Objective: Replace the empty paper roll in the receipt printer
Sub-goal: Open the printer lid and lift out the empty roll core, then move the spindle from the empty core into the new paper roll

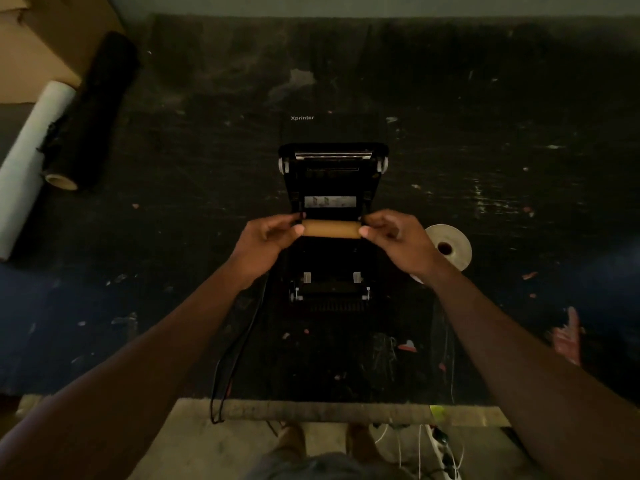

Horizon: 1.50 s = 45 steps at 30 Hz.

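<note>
Both forearms reach over table edge (311, 410); left hand (266, 237) and right hand (394, 237) pinch ends of brown empty core (330, 229), level above open receipt printer (330, 271); fresh paper roll (448, 245) just right of printer

I see the empty core (331, 229) lying crosswise between my fingertips, the left hand (268, 239) at one end and the right hand (394, 239) at the other. Beyond my fingers stands the printer's raised lid (332, 174); below them sits the open printer (330, 271) on the table (485, 133). Just right of my right fingers lies the new paper roll (450, 245). Far left of my left fingers lie two long rolls (69, 126).
</note>
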Tool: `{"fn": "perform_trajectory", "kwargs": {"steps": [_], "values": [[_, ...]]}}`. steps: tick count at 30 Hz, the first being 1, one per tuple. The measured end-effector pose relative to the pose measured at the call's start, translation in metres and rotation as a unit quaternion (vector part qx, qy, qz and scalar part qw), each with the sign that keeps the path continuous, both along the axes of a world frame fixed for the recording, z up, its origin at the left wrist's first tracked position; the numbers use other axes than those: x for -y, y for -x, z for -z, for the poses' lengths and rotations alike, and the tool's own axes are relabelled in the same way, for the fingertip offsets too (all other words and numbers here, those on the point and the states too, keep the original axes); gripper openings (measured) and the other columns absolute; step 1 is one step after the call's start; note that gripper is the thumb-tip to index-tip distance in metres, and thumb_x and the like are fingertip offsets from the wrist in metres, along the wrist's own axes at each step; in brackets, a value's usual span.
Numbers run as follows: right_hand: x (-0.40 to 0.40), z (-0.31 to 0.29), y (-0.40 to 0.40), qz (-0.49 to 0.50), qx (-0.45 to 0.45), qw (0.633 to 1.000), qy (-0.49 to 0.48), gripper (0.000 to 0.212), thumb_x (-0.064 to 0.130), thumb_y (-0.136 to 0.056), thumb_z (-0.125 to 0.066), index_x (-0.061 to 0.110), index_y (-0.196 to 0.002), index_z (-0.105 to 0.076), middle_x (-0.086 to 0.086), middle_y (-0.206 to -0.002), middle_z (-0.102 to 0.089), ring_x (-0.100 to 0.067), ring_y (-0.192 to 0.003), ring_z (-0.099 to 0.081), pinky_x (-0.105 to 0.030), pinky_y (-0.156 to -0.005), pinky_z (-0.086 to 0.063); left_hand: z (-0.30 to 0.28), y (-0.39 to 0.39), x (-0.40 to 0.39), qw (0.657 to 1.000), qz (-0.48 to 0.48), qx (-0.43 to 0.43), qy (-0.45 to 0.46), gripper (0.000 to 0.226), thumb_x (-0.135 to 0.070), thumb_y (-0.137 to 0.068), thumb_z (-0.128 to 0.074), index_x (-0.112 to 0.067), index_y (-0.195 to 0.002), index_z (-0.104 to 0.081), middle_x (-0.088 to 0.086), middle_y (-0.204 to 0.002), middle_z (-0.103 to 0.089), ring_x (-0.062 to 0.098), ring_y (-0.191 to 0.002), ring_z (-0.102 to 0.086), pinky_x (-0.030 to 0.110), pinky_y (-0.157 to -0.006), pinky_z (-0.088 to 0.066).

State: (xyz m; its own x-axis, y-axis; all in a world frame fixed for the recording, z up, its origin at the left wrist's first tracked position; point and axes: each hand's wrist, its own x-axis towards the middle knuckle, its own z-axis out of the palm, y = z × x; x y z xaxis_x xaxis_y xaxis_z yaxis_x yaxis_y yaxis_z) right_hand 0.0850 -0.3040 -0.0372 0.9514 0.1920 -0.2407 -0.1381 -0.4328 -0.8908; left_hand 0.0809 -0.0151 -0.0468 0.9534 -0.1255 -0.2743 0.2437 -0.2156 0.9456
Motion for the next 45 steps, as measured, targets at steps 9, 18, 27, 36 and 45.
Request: {"fn": "perform_trajectory", "kwargs": {"steps": [9,18,27,36,45], "values": [[0.013,0.01,0.126,0.13,-0.124,0.973,-0.144,0.01,0.027,-0.095,-0.073,0.033,-0.098,-0.08,0.009,-0.101,-0.08,-0.009,-0.093,-0.077,-0.023,-0.074,-0.061,0.004,0.119,0.054,0.973,-0.148,-0.156,0.082,0.019,-0.025,-0.087,-0.081,-0.019,-0.105,-0.078,0.009,-0.095,-0.083,0.029,-0.097,-0.079,0.043,-0.087,-0.063],[0.107,0.072,0.171,0.225,-0.04,0.953,0.199,0.02,0.032,-0.091,-0.077,0.023,-0.109,-0.075,0.001,-0.102,-0.071,-0.011,-0.086,-0.071,-0.037,-0.083,-0.06,0.014,0.154,0.096,0.976,-0.134,-0.166,0.042,0.018,-0.02,-0.088,-0.081,-0.018,-0.105,-0.078,0.004,-0.093,-0.083,0.022,-0.093,-0.08,0.037,-0.085,-0.064],[0.133,0.088,0.163,0.151,0.019,0.938,0.31,0.045,0.031,-0.093,-0.075,0.016,-0.134,-0.068,-0.008,-0.127,-0.061,-0.024,-0.116,-0.06,-0.041,-0.099,-0.054,0.019,0.146,0.151,0.983,-0.103,-0.151,0.017,0.014,-0.024,-0.087,-0.083,-0.022,-0.1,-0.079,0.006,-0.088,-0.083,0.026,-0.092,-0.08,0.042,-0.089,-0.063],[0.118,0.075,0.203,0.313,-0.194,0.861,-0.351,0.041,0.032,-0.077,-0.084,0.01,-0.11,-0.074,-0.017,-0.101,-0.081,-0.033,-0.1,-0.078,-0.037,-0.086,-0.063,0.034,0.141,0.189,0.97,-0.12,-0.203,0.054,0.018,-0.018,-0.085,-0.085,-0.017,-0.101,-0.078,0.01,-0.088,-0.083,0.029,-0.093,-0.08,0.043,-0.09,-0.063],[0.159,0.084,0.226,0.401,-0.203,0.778,-0.438,0.03,0.009,-0.092,-0.071,0.008,-0.121,-0.073,-0.016,-0.118,-0.077,-0.03,-0.112,-0.075,-0.041,-0.095,-0.056,0.04,0.129,0.204,0.973,-0.047,-0.22,0.046,0.021,-0.021,-0.083,-0.086,-0.018,-0.102,-0.078,0.011,-0.095,-0.083,0.024,-0.091,-0.081,0.03,-0.076,-0.065]]}}
